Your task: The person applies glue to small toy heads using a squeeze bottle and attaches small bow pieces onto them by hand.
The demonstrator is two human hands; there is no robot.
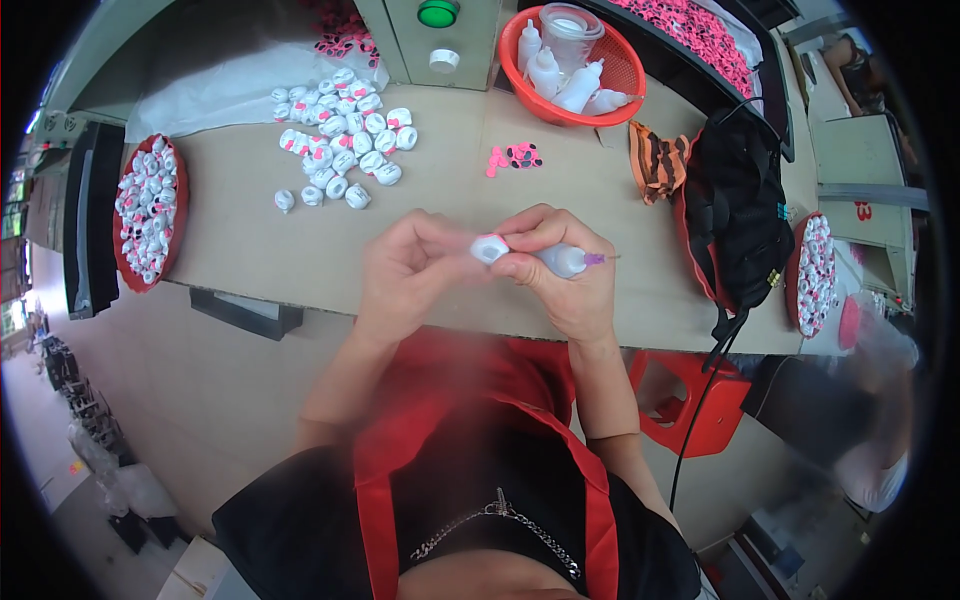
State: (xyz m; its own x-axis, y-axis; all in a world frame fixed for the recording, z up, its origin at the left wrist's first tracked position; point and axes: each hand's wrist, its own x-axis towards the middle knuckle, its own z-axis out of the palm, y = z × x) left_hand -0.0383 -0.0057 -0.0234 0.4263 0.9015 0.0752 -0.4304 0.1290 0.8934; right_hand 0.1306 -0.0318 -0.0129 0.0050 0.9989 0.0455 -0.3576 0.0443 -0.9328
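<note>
Above the table's front edge, both of my hands meet at a small white rounded piece point(489, 249) with a pink bit at its top edge. My left hand point(405, 270) pinches it from the left, its fingertips slightly blurred. From the other side, the thumb and forefinger of my right hand point(565, 245) press on it. A translucent squeeze bottle point(563, 262) with a purple needle tip lies tucked in my right palm, its tip pointing right. Beyond my hands lie several small pink and black pieces point(524, 155). A loose heap of similar white pieces point(345, 130) spreads to their left.
Red trays of white pieces stand at the left point(150, 210) and right point(815, 270). An orange basket point(625, 60) holds squeeze bottles and a clear jar. A black bag point(735, 210) sits beside a striped cloth point(657, 160). A red stool point(690, 400) stands below; another person point(880, 420) is at right.
</note>
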